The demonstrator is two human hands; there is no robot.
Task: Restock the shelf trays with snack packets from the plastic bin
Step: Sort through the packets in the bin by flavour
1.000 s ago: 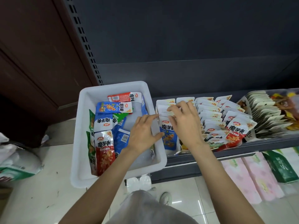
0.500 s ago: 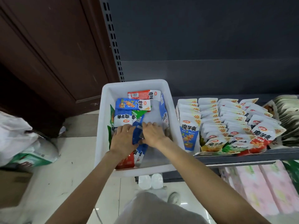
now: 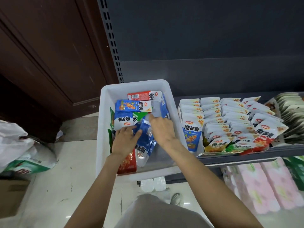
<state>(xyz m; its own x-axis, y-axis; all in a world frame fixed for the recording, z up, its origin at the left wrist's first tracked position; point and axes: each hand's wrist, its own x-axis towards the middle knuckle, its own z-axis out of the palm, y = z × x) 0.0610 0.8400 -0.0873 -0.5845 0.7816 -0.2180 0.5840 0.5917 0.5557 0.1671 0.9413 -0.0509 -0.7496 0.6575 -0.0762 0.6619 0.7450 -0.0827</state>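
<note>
Hands (image 3: 141,139) x2 in bin (image 3: 105,129), 1 bin.

Shelf: dark metal shelf (image 3: 238,157) on the right, its near edge running left to right.
On the shelf: trays (image 3: 201,149) of upright snack packets (image 3: 191,134) in rows, blue nearest the left, then yellow, green and red.
Left end: white plastic bin (image 3: 105,122) just beside the trays.
Floor: pale tiled floor (image 3: 54,186); white bags (image 3: 18,145) and a cardboard box (image 3: 11,195) at the left.
</note>
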